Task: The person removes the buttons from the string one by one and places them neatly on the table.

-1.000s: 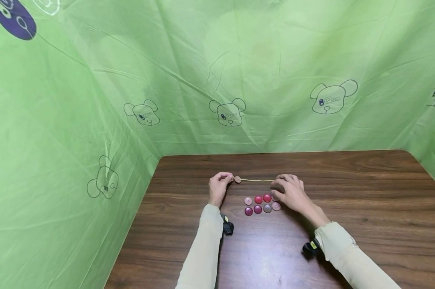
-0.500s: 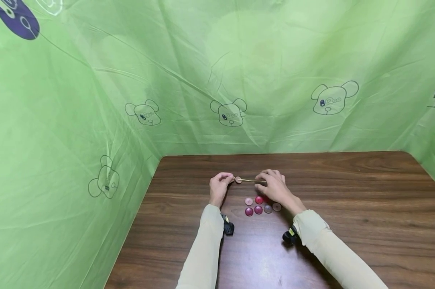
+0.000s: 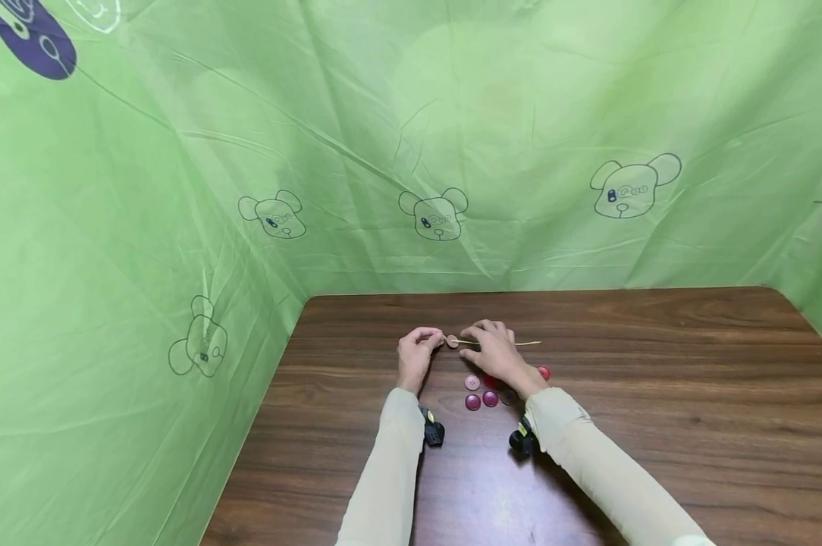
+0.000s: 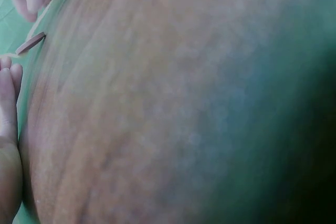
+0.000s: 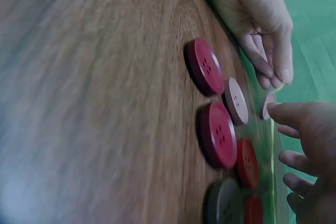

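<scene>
A small brownish-pink button (image 3: 453, 342) sits threaded on a yellow string (image 3: 528, 343) near the far side of the table. My left hand (image 3: 416, 356) pinches the string close to the button's left side. The right hand (image 3: 496, 355) reaches over the string, whose loose end sticks out to its right. In the right wrist view, a fingertip of that hand appears to touch the threaded button (image 5: 268, 105), while its other fingers are spread. The left wrist view shows the button (image 4: 30, 43) tilted between both hands.
Nearer me lie loose buttons in rows: a pink button (image 3: 472, 383), magenta buttons (image 3: 473, 402), and a dark grey button (image 5: 224, 203). A red button (image 3: 544, 372) shows right of my right wrist, which covers others. Green cloth (image 3: 506, 250) stands behind the wooden table (image 3: 657, 394).
My right hand has slid left along the string towards the threaded button, exposing the string's right end and covering some loose buttons. The left hand has stayed in place.
</scene>
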`<state>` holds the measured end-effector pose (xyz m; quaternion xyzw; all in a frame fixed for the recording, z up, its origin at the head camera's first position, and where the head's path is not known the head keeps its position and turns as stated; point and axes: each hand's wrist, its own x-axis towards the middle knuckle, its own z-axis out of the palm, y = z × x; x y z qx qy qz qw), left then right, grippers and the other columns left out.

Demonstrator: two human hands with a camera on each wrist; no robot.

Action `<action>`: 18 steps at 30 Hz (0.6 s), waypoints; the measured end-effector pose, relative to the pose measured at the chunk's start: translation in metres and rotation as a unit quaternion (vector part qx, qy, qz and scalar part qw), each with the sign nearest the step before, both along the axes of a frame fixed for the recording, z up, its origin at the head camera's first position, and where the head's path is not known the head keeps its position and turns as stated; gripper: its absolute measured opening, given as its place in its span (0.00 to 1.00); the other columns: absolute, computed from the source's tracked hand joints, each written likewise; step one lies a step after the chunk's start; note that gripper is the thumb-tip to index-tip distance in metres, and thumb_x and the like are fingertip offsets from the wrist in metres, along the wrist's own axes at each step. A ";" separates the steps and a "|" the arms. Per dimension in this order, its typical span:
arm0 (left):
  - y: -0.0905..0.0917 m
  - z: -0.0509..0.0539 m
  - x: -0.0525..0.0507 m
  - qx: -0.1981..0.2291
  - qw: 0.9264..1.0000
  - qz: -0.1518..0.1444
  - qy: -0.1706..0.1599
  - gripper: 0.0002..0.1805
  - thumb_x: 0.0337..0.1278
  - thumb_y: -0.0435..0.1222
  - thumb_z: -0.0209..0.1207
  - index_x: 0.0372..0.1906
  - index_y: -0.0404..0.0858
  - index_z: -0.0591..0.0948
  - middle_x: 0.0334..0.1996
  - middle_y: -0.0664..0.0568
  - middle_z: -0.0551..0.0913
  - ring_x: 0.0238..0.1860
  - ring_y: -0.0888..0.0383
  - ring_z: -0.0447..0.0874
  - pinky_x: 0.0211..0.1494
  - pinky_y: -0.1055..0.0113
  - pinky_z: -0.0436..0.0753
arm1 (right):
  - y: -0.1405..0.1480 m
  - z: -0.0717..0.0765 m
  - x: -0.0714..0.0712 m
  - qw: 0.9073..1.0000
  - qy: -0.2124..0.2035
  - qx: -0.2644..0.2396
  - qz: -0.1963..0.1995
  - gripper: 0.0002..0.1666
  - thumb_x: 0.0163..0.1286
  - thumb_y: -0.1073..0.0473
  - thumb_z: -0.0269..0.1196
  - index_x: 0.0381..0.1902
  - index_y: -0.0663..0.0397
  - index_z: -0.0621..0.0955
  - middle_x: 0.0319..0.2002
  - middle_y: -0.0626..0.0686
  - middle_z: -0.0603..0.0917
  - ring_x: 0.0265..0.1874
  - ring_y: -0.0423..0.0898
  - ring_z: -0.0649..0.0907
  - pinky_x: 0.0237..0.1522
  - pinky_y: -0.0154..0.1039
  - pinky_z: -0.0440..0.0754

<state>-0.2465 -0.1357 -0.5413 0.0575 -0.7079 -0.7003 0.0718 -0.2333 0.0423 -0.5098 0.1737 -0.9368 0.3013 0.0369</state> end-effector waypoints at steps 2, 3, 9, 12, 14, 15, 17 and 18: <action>0.000 0.001 0.000 -0.005 1.000 0.002 -0.001 0.09 0.55 0.29 0.65 0.38 0.27 0.84 0.34 0.36 0.87 0.38 0.47 0.88 0.45 0.61 0.86 | -0.006 0.000 -0.002 1.000 -0.001 0.011 0.002 0.24 0.60 0.49 0.68 0.53 0.48 0.81 0.56 0.58 0.76 0.58 0.61 0.69 0.55 0.57 0.63; 0.000 0.001 0.000 -0.007 1.000 0.003 -0.001 0.08 0.54 0.30 0.65 0.37 0.27 0.85 0.34 0.37 0.87 0.37 0.49 0.88 0.44 0.62 0.86 | -0.008 0.000 -0.003 1.000 0.000 0.016 0.003 0.24 0.60 0.49 0.68 0.54 0.48 0.81 0.56 0.59 0.75 0.58 0.61 0.69 0.55 0.57 0.63; -0.001 0.000 0.001 -0.006 1.000 0.004 0.003 0.07 0.54 0.30 0.65 0.36 0.29 0.85 0.31 0.42 0.88 0.31 0.60 0.87 0.41 0.68 0.85 | -0.021 -0.001 -0.006 0.999 -0.001 0.038 0.009 0.25 0.61 0.51 0.68 0.56 0.47 0.79 0.56 0.58 0.75 0.59 0.61 0.68 0.56 0.57 0.63; -0.001 0.000 0.001 -0.004 1.000 0.002 0.006 0.08 0.54 0.30 0.66 0.36 0.29 0.85 0.31 0.42 0.88 0.32 0.60 0.87 0.40 0.69 0.85 | -0.023 -0.002 -0.006 0.999 0.004 0.043 0.007 0.22 0.61 0.52 0.67 0.53 0.48 0.80 0.56 0.58 0.76 0.58 0.60 0.69 0.57 0.57 0.64; -0.001 0.000 0.002 -0.002 1.000 0.000 0.011 0.08 0.54 0.31 0.66 0.36 0.29 0.85 0.32 0.41 0.88 0.33 0.57 0.88 0.40 0.68 0.86 | -0.024 -0.004 -0.006 0.999 0.013 0.044 0.004 0.19 0.61 0.52 0.67 0.50 0.49 0.81 0.55 0.57 0.77 0.57 0.60 0.69 0.56 0.57 0.64; -0.001 0.000 0.002 0.000 1.000 -0.002 0.014 0.08 0.54 0.31 0.65 0.36 0.29 0.85 0.32 0.40 0.87 0.33 0.56 0.88 0.41 0.67 0.86 | -0.024 -0.005 -0.007 0.999 0.018 0.042 0.003 0.18 0.61 0.52 0.67 0.48 0.49 0.81 0.54 0.57 0.77 0.57 0.59 0.70 0.56 0.57 0.64; 0.000 0.009 0.006 0.005 1.000 -0.011 0.016 0.08 0.55 0.29 0.64 0.37 0.26 0.84 0.33 0.35 0.86 0.36 0.48 0.88 0.44 0.61 0.86 | -0.023 -0.006 -0.008 0.999 0.024 0.035 0.000 0.15 0.61 0.51 0.67 0.44 0.49 0.82 0.53 0.56 0.78 0.57 0.59 0.70 0.56 0.57 0.64; 0.000 0.013 0.008 0.009 1.000 -0.015 0.018 0.09 0.55 0.28 0.63 0.38 0.24 0.83 0.34 0.32 0.86 0.38 0.44 0.87 0.45 0.58 0.86 | -0.022 -0.007 -0.008 0.999 0.024 0.030 -0.002 0.14 0.61 0.51 0.67 0.43 0.49 0.82 0.53 0.56 0.78 0.56 0.59 0.70 0.56 0.57 0.64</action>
